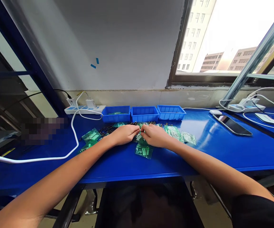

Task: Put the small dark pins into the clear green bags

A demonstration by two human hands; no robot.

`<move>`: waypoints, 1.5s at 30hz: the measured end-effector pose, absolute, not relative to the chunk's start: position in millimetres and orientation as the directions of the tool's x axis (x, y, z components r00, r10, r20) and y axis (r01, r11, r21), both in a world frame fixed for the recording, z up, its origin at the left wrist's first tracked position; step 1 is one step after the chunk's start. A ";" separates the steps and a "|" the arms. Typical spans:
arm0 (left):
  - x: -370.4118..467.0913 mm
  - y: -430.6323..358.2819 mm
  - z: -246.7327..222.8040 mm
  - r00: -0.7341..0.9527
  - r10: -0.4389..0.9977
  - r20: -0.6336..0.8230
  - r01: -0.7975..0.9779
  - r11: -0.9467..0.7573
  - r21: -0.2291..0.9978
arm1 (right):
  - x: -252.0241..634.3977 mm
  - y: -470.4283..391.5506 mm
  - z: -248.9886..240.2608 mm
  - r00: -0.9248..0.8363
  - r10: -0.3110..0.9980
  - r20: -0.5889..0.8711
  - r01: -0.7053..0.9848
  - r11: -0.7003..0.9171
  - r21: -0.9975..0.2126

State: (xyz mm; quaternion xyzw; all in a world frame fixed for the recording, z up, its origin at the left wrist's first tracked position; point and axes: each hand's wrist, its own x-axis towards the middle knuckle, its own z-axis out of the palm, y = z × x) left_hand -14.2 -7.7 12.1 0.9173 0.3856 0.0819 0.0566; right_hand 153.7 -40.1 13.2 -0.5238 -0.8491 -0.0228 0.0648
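Note:
My left hand [125, 134] and my right hand [155, 135] meet over the middle of the blue table, fingers pinched and nearly touching. Between the fingertips shows a bit of a small green plastic bag [140, 129]; the fingers hide most of it. Just below my hands lies another green plastic bag [144, 152] with pale strip-like pieces inside. More green bags [91, 135] are to the left of my left hand, beside loose small black parts [106, 129]. Flat filled bags [173, 131] lie right of my right hand.
Three blue bins, left [116, 118], middle [145, 119] and right [171, 116], stand in a row behind my hands. A white cable [76, 139] crosses the left side from a power strip [84, 110]. A phone [233, 125] lies at the right. The table's front edge [132, 179] is near me.

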 end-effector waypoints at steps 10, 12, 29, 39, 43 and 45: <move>-16.7 -9.8 11.7 0.689 0.714 0.120 0.677 -0.694 0.245 | 154.5 -39.9 13.8 -0.498 0.859 0.117 0.866 0.499 0.021; -17.0 -10.3 11.9 0.687 0.716 0.121 0.679 -0.693 0.242 | 153.2 -40.8 13.7 -0.451 0.880 0.148 0.889 0.458 -0.009; -17.4 -5.4 10.0 0.724 0.685 0.082 0.657 -0.721 0.222 | 152.9 -42.8 13.7 -0.403 0.902 0.152 0.902 0.420 -0.099; -13.6 -9.7 10.2 0.698 0.701 0.147 0.675 -0.712 0.194 | 152.0 -42.7 13.2 -0.380 0.898 0.223 0.897 0.416 -0.147; -14.5 -9.7 9.3 0.710 0.693 0.123 0.658 -0.715 0.234 | 151.3 -43.1 13.0 -0.375 0.896 0.239 0.891 0.420 -0.175; -14.8 -10.1 9.1 0.718 0.683 0.133 0.647 -0.725 0.234 | 151.2 -43.2 12.7 -0.371 0.896 0.244 0.890 0.418 -0.183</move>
